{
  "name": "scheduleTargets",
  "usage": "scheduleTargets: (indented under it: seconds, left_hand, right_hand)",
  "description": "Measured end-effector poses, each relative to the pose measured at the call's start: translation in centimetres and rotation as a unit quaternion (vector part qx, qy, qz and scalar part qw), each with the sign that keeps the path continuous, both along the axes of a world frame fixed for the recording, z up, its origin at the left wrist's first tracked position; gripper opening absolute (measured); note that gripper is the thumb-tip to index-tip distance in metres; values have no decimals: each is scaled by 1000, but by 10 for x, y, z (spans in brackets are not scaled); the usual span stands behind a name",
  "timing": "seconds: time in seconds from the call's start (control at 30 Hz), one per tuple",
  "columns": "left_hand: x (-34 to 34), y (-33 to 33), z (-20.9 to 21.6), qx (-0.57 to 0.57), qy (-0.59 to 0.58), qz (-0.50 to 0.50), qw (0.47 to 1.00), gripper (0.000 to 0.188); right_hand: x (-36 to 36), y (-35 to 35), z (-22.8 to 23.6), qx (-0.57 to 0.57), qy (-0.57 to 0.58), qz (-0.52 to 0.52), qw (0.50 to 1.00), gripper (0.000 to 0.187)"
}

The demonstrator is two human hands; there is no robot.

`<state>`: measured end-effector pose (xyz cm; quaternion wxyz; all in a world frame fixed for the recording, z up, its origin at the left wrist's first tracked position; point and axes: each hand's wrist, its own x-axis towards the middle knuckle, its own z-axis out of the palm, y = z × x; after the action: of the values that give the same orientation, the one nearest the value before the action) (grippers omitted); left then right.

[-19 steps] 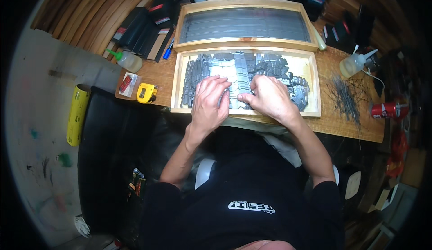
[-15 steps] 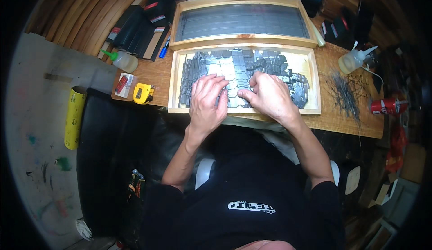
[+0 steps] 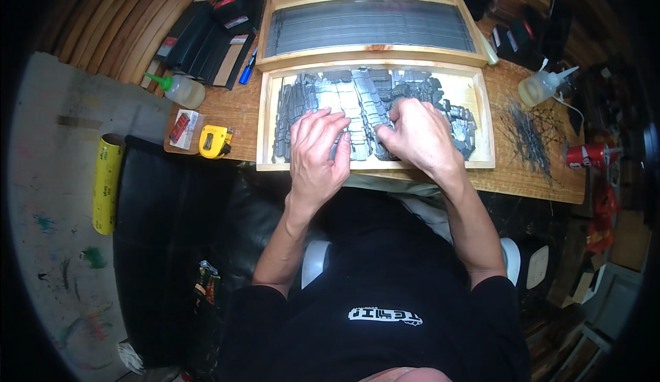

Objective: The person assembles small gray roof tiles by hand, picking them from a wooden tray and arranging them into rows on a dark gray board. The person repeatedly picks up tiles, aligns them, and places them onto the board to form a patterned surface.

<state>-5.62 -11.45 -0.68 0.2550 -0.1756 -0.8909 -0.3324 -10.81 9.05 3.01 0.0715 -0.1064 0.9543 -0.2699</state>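
Observation:
A shallow wooden tray (image 3: pixel 487 117) lies before me, holding rows of grey, segmented strips that resemble model track links. My left hand (image 3: pixel 318 147) rests over the left-middle rows, fingers stretched and close together, thumb beside a shiny silver strip (image 3: pixel 352 117). Just right of that, a darker segmented strip (image 3: pixel 370 104) lies slanted, its near end toward me. My right hand (image 3: pixel 421 138) is closed at this strip's right side, thumb against it; the curled fingertips are partly hidden. More dark strips (image 3: pixel 292 104) fill the tray's left part, with a looser pile (image 3: pixel 457 124) at the right.
Behind stands a second wooden tray (image 3: pixel 375 55) of thin grey strips. A yellow tape measure (image 3: pixel 215 141) and a green-tipped bottle (image 3: pixel 182 91) lie left. At right are a clear squeeze bottle (image 3: pixel 538 90), thin dark wires (image 3: pixel 529 138) and a red can (image 3: pixel 588 155).
My right hand has shifted slightly right, and the dark strip's near end has moved with it, so the strip now slants away from the silver one. My left hand stays nearly in place.

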Motion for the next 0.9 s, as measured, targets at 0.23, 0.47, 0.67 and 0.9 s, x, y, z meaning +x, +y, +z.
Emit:
scheduleTargets:
  seconds: [0.23,0.47,0.67,0.9]
  left_hand:
    - [0,1,0,-11,0,4,1000,23]
    - [-1,1,-2,-13,2,5,1000,23]
    - [-1,2,-2,-10,2,5,1000,22]
    - [0,1,-2,-9,1,9,1000,22]
  right_hand:
    - [2,2,-8,-43,49,10,998,41]
    - [6,-6,-5,-32,63,6,997,35]
    - [10,-9,-4,14,117,13,993,33]
    - [6,-10,-2,28,89,22,995,34]
